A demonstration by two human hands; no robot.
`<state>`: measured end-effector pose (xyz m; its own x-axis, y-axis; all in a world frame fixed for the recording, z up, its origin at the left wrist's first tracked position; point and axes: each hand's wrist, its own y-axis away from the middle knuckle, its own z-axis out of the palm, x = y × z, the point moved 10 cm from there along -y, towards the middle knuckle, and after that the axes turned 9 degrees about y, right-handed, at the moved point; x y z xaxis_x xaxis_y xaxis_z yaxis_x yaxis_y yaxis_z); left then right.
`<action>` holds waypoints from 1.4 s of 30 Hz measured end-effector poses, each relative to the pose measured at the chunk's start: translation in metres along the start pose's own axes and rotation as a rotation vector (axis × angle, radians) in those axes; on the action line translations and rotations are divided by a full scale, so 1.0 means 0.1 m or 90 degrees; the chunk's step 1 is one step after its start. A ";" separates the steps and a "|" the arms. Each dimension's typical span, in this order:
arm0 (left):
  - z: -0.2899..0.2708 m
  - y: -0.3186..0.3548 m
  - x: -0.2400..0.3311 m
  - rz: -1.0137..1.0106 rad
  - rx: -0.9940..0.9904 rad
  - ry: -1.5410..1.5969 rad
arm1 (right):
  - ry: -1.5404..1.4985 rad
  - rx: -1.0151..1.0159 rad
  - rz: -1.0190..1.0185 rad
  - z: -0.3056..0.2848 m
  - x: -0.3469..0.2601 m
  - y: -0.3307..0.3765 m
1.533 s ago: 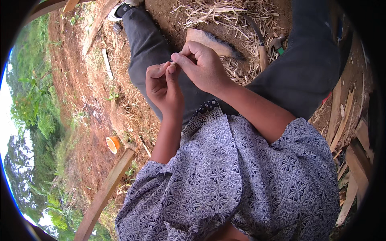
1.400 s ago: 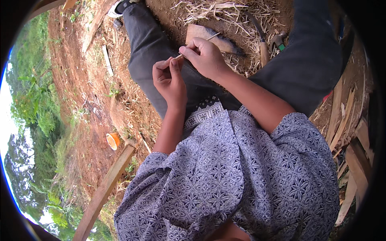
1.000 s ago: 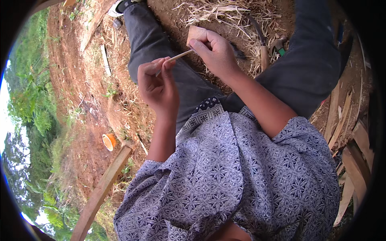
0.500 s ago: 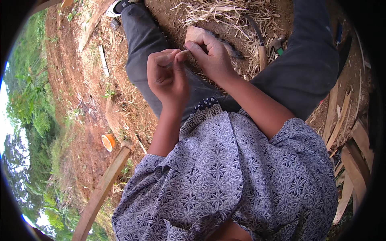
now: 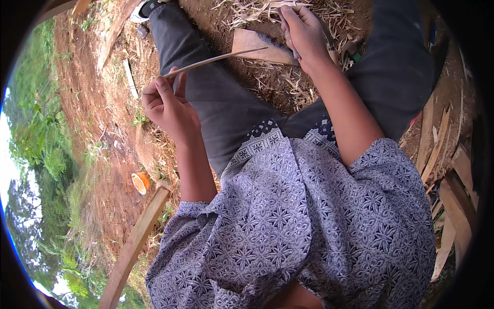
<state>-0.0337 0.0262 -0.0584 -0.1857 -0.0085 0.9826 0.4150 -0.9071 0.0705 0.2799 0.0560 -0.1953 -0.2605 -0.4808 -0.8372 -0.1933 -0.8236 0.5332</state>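
- While I watch from the head camera, my left hand [image 5: 167, 105] pinches one end of a thin bamboo stick [image 5: 216, 59] between thumb and fingers, closed tight on it, out over the left trouser leg [image 5: 216, 98].
- The stick runs up and to the right from that pinch, its free tip ending in the air just above a flat piece of wood [image 5: 257, 44] lying on the ground between the knees; I cannot tell whether the tip touches it.
- My right hand [image 5: 303, 31] is well apart from the left, curled closed around what looks like a knife handle [image 5: 288, 31] near the top of the view; the blade itself I cannot make out clearly.
- Risk one, as I judge it: the stick is held at one end only, so it could flex, slip out of the pinch or snap if the free end is pressed.
- Risk two: any cutting stroke toward the left fingers [image 5: 163, 90] or the leg beneath could nick them, since both lie close along the stick's line.
- Risk three: dry shavings [image 5: 267, 10] and straw cover the soil, so a dropped stick would be hard to find among them.
- An orange cup [image 5: 139, 182] sits on the dirt off to my left, clear of the work.
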 end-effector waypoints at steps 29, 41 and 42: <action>-0.39 -0.04 0.55 -0.090 0.072 0.306 | -0.079 -0.339 -0.201 0.55 -0.91 0.77; -0.38 -0.04 0.51 -0.110 0.081 0.299 | -0.200 -0.353 -0.207 0.48 -0.88 0.81; -0.36 -0.03 0.49 -0.115 0.078 0.298 | -0.212 -0.352 -0.186 0.48 -0.89 0.83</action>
<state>-0.0766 0.0136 -0.0166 -0.6311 -0.0701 0.7725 0.4362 -0.8555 0.2788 0.2415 0.0450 -0.0708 -0.5636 -0.1725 -0.8078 0.1862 -0.9793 0.0793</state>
